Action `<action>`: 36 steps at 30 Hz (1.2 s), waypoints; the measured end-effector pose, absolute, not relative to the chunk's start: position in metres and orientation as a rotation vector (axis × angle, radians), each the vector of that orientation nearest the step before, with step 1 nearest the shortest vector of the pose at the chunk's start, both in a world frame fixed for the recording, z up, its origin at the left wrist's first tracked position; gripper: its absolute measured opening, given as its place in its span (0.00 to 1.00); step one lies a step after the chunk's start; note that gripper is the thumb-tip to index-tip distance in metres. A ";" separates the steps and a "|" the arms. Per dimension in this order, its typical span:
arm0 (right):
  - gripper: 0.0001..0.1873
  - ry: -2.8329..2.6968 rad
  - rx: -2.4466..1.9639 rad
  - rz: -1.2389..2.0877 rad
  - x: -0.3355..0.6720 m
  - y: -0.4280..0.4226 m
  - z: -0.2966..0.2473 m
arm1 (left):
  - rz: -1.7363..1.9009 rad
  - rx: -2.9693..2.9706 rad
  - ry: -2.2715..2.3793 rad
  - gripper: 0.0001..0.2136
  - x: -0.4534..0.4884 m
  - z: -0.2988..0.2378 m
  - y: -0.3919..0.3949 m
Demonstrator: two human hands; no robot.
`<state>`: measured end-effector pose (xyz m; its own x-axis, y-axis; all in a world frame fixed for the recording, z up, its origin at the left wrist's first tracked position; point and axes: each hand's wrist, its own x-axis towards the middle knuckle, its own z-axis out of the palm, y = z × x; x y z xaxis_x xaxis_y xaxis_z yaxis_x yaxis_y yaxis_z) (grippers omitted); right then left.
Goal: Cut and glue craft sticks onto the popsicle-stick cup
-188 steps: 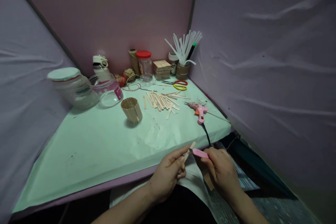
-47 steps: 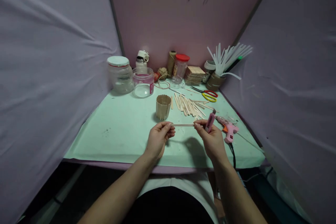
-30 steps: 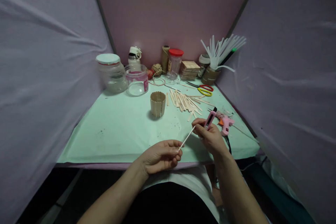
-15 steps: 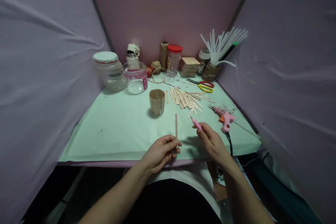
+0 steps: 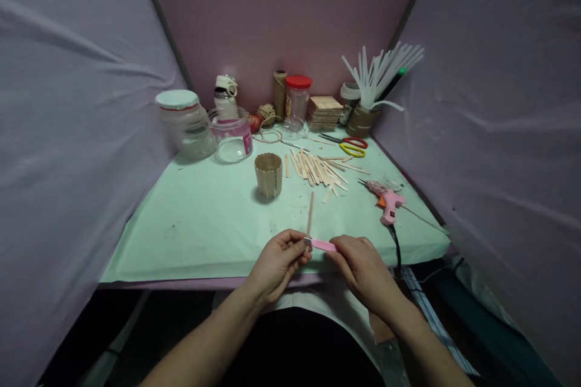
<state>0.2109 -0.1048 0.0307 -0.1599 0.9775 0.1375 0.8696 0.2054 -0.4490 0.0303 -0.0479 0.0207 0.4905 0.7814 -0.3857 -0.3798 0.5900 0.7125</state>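
Over the near edge of a counter draped in pale mint-green cloth, the left hand pinches a flat, narrow strip of pale wood between thumb and fingers, the strip's free end pointing away from the person. The right hand is closed around a pink-handled craft knife, whose short grey blade lies across the strip just beside the left fingertips. Beyond the hands stands an upright tan cup with ribbed sides and a scalloped rim; right of it spreads a loose pile of flat pale wooden sticks. A pink hot-glue gun with an orange trigger lies farther right, and open scissors with one red and one yellow handle rest behind the pile. To the left, a clear round plastic tub carries a magenta label with white marks too small to read. Behind it is a bottle with a white looped cap. A clear jar with a red lid has a label whose print cannot be made out, and it stands beside a stack of square wooden pieces.
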 end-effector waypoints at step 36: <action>0.19 -1.991 -1.712 0.316 0.209 -0.125 0.016 | 0.588 0.560 0.668 0.13 0.024 0.026 -0.063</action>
<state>0.2092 -0.1246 0.0164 -0.0917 0.9726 0.2138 0.8586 0.1860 -0.4778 0.0243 -0.0632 0.0264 0.6391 0.6560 -0.4015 -0.3151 0.6995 0.6414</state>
